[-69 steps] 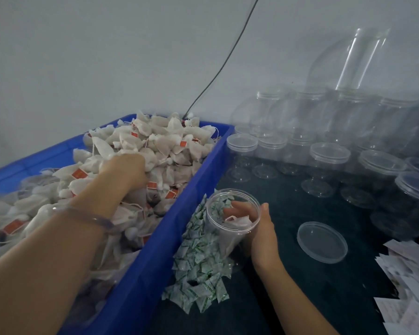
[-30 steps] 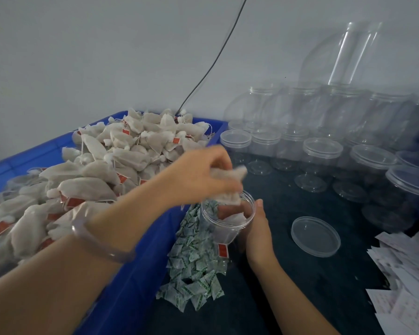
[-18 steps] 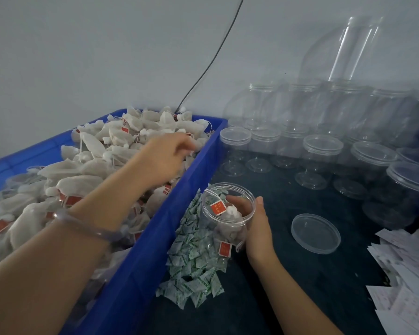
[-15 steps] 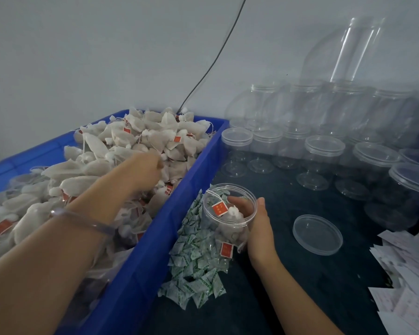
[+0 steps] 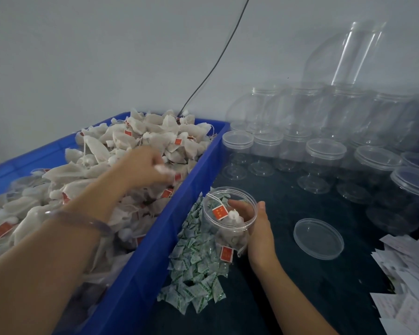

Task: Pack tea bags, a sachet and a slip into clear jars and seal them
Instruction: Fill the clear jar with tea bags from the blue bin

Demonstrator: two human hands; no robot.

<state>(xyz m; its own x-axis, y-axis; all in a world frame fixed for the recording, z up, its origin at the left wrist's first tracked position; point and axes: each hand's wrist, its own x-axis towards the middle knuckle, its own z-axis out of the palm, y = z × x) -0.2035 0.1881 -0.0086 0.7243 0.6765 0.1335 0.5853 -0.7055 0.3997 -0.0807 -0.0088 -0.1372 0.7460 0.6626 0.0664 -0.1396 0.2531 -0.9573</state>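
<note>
An open clear jar (image 5: 229, 213) leans toward the blue crate (image 5: 198, 175), held by my right hand (image 5: 259, 228), whose fingers curl round its far side. White tea bags with red tags lie inside it, and one red tag hangs outside the wall. My left hand (image 5: 143, 169) hovers over the heap of tea bags (image 5: 136, 141) in the crate and pinches a white tea bag (image 5: 165, 170) above the pile. The jar's loose lid (image 5: 318, 239) lies flat on the dark table to the right. Green-and-white sachets (image 5: 194, 257) are piled between crate and jar.
Rows of lidded clear jars (image 5: 324, 155) stand at the back right, with taller stacked ones against the wall. White paper slips (image 5: 406, 286) are heaped at the right edge. A black cable (image 5: 213, 68) runs down the wall behind the crate.
My left hand dropped a tea bag into the jar, went back into the crate, and now lifts another bag from the pile. My right hand kept holding the jar.
</note>
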